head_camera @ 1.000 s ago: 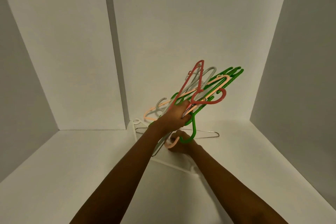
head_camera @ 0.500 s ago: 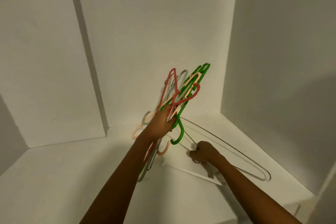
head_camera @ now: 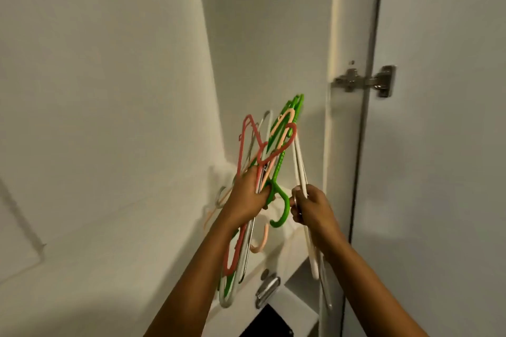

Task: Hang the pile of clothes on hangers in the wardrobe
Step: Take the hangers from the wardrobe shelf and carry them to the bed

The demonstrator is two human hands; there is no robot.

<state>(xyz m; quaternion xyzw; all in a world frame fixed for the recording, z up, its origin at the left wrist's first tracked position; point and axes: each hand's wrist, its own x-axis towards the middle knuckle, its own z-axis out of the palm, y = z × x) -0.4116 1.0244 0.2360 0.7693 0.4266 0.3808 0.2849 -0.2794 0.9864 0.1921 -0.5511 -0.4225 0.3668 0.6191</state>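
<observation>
My left hand (head_camera: 247, 197) is closed around a bundle of plastic hangers (head_camera: 273, 145) in green, red, peach and grey, held upright in front of the white wardrobe wall. Their hooks hang below my fist. Just to the right, my right hand (head_camera: 310, 206) grips a white hanger and a thin wire hanger (head_camera: 299, 167), also held upright beside the bundle. Both hands are raised off the wardrobe floor. No clothes are in view.
The white wardrobe interior (head_camera: 109, 90) fills the left and centre. An open white door (head_camera: 438, 145) with a metal hinge (head_camera: 364, 81) stands at the right. A second metal hinge (head_camera: 267, 291) and a dark gap sit below my hands.
My right hand has lifted the white and wire hangers off the wardrobe floor and brought them up beside the bundle. The view has swung right toward the door and hinge.
</observation>
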